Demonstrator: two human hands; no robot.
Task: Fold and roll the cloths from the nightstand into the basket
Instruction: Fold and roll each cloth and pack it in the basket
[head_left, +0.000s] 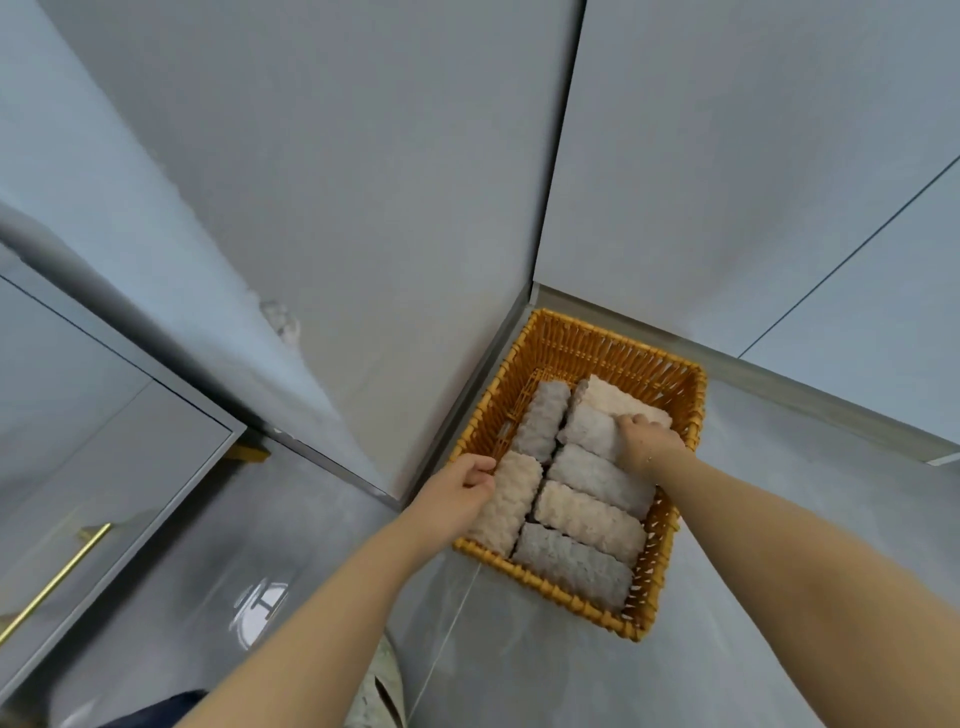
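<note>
Orange wicker forms the basket (597, 343), which sits on the grey floor (519, 675) in a corner where pale walls (363, 182) meet. Both bare forearms reach down into it. The left hand (460, 493) curls its fingers round the end of a cream rolled cloth (511, 499) at the basket's left side. The right hand (647, 441) grips a grey-white roll (589, 431) near the far right, fingers bent over its end. Seven nubbly, bumpy-textured rolls lie packed side by side, some cream, some grey. To the left stands a grey nightstand (104, 441) with a brass bar handle (52, 587).
</note>
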